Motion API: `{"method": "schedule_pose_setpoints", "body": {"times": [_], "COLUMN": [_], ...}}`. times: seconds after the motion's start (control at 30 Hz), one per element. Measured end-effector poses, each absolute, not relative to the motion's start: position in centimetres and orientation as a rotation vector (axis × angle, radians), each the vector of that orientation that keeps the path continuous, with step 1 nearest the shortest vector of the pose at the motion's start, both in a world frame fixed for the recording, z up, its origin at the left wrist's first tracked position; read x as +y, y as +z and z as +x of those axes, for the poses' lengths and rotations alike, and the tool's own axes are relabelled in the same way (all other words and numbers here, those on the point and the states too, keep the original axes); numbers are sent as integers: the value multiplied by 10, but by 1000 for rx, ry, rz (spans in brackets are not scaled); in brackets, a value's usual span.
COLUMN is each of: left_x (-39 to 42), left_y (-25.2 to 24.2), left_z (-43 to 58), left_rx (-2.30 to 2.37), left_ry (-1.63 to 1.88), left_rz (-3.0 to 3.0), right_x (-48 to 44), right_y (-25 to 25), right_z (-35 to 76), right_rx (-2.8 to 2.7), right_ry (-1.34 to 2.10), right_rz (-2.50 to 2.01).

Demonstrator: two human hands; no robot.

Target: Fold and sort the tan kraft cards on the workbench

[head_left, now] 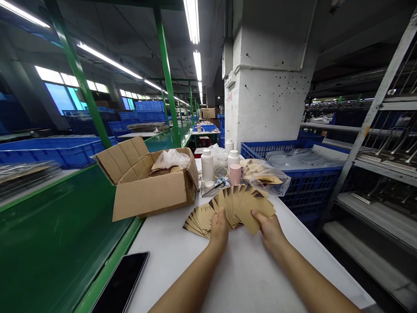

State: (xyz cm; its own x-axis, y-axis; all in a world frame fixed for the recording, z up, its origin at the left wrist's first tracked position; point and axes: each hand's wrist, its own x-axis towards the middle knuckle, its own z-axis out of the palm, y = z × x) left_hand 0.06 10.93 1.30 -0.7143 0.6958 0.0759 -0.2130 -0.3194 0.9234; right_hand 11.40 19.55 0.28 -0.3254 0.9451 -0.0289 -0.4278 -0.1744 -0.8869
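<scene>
A fan of tan cards or small envelopes with dark corners [239,201] is spread between my two hands above the white table [245,272]. My left hand [219,227] is closed on the fan's left end, thumb on top. At the right end, my right hand [269,226] pinches the fan between thumb and fingers. A second, smaller fan of similar pieces [199,220] lies on the table just left of my left hand. Behind the fans stand white bottles [207,165] and a pink jar [235,174].
An open cardboard box [152,195] sits at the left, with a phone [122,283] nearer me. A clear plastic bag of tan pieces [265,176] lies at the back right. Beyond are a blue crate [296,182], a metal rack [377,103] and a green conveyor [55,224].
</scene>
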Motion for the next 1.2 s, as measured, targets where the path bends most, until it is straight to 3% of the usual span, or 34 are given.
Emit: {"method": "schedule_pose_setpoints", "body": {"times": [0.53,1.2], "left_x": [109,118], "left_y": [21,2], "left_z": [10,6], "left_rx": [1222,1174], "left_ry": [1965,2007], "left_rz": [777,610], "right_x": [190,197], "right_y": [6,0], "right_z": [112,110], "right_rx": [-956,-976], "right_ry": [1824,1693], "right_rz": [-772,-799]}}
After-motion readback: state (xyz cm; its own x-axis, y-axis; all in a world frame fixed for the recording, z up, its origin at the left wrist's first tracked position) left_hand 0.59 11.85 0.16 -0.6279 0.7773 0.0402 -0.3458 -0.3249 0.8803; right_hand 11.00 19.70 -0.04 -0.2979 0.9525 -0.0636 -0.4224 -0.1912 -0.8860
